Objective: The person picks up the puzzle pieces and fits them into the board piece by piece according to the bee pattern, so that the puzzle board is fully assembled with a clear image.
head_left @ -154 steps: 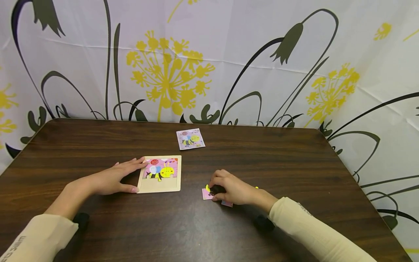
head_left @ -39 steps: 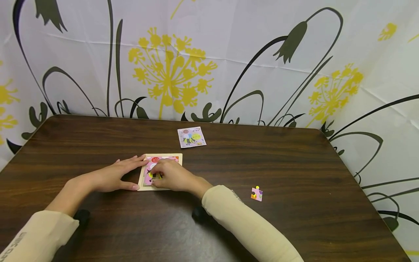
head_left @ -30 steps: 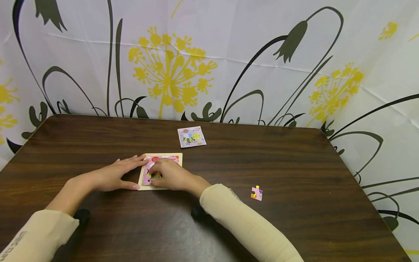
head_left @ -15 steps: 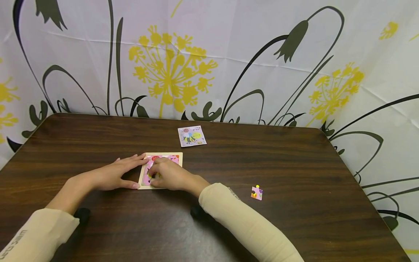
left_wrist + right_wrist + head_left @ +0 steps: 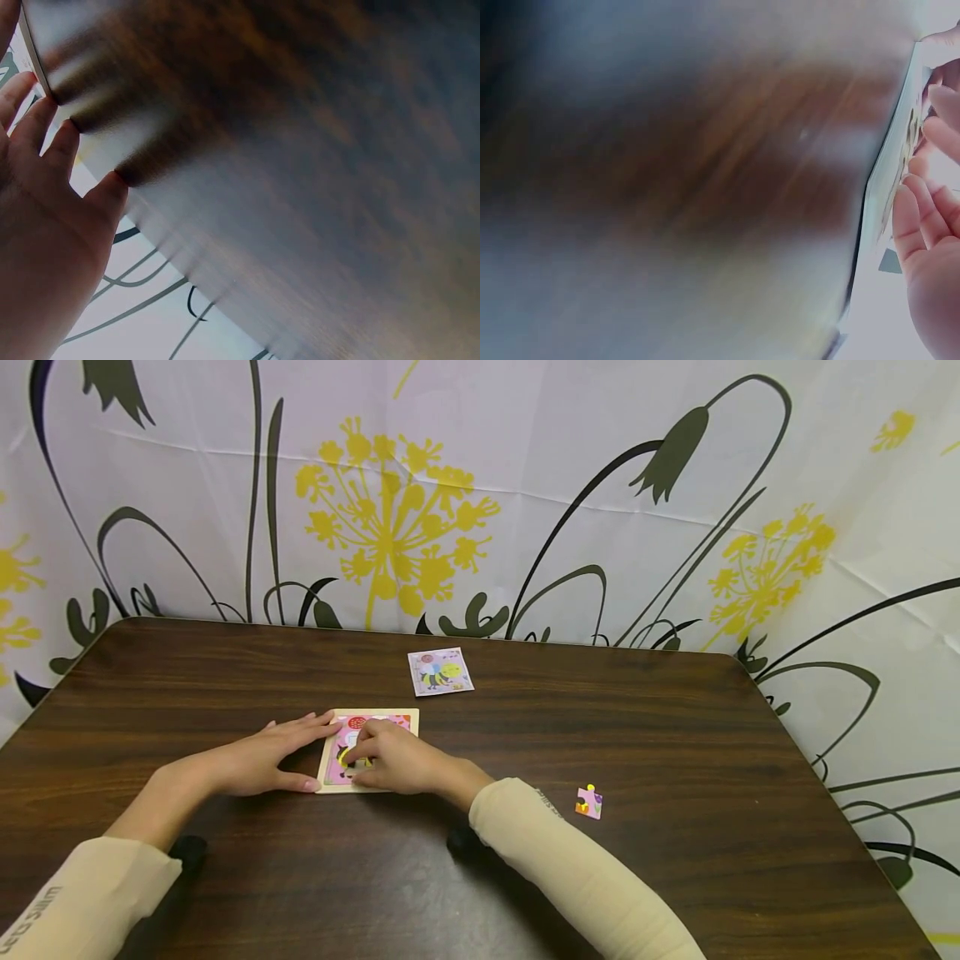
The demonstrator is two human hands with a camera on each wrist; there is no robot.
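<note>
The wooden puzzle tray lies flat on the dark table, a little left of its middle, with the pink bee picture partly filled in. The right hand covers the tray's lower half, fingers curled over a puzzle piece that it presses into the picture; whether it pinches that piece I cannot tell. The left hand lies flat with straight fingers against the tray's left edge, bracing it. 1 loose piece sits well apart to the right, and a reference card lies beyond the tray. A tilted piece could jam, and hard pressing might slide the tray or pop neighbouring pieces out.
</note>
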